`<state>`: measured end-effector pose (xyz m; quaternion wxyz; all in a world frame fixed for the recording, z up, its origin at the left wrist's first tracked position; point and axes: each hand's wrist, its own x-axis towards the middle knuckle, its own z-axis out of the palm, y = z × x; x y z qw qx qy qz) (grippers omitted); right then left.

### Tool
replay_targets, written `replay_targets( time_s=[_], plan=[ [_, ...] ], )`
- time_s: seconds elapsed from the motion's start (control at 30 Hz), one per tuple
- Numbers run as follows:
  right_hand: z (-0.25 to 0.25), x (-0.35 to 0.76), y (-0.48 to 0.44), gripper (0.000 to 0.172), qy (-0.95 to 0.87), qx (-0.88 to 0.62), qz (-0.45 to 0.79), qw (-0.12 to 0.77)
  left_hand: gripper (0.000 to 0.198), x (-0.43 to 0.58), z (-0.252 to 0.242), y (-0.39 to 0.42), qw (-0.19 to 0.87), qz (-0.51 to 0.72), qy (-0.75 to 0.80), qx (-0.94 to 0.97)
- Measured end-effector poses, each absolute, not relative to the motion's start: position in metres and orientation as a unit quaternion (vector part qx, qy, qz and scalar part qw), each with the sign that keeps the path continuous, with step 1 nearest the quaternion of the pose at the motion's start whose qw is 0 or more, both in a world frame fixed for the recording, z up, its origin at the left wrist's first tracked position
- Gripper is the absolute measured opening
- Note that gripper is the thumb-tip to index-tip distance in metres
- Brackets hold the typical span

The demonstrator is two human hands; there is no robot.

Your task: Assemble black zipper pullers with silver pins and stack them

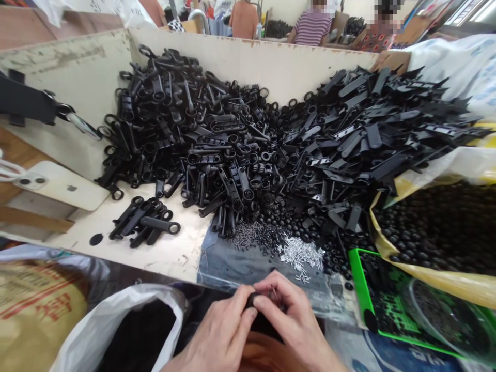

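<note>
My left hand (220, 330) and my right hand (294, 323) meet at the bottom middle, just below the table's front edge. Both are closed in a pinch on a small black plastic part (253, 298); a thin metal pin seems to show between the right fingers. Just beyond the hands lie a small heap of silver pins (300, 256) and tiny black rings (267, 235) on clear plastic sheet. Behind them rises a big heap of black handle parts with ring ends (201, 134), and to its right a heap of flat black strips (372, 124).
A white phone (64, 186) lies at the left, and a few black handles (145, 222) sit apart near the front. A yellow bag of small black beads (437, 227) and a green tray (360, 289) stand at the right. A white bag (127, 320) hangs below. People sit beyond the table wall.
</note>
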<state>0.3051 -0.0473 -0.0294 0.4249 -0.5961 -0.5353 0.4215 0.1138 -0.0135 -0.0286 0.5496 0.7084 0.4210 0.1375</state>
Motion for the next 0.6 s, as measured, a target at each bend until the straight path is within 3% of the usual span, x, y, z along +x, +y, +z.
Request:
replay_targets(
  time_s=[0.17, 0.33, 0.4, 0.6],
  plan=[
    [-0.039, 0.293, -0.050, 0.011, -0.516, -0.602, 0.390, 0.468, 0.026, 0.123, -0.009, -0.002, 0.593, 0.104, 0.451, 0.659],
    [-0.024, 0.318, -0.053, 0.012, -0.584, -0.514, 0.404, 0.481, 0.042, 0.114, -0.002, 0.007, 0.850, 0.043, 0.343, 0.397],
    [-0.021, 0.326, -0.052, 0.013, -0.575, -0.492, 0.449, 0.475, 0.044, 0.111, 0.001, 0.010, 0.892, 0.021, 0.293, 0.345],
    [-0.041, 0.316, -0.047, 0.031, -0.448, -0.578, 0.521, 0.439, 0.025, 0.117, 0.001, 0.015, 0.732, 0.098, 0.440, 0.511]
  ],
)
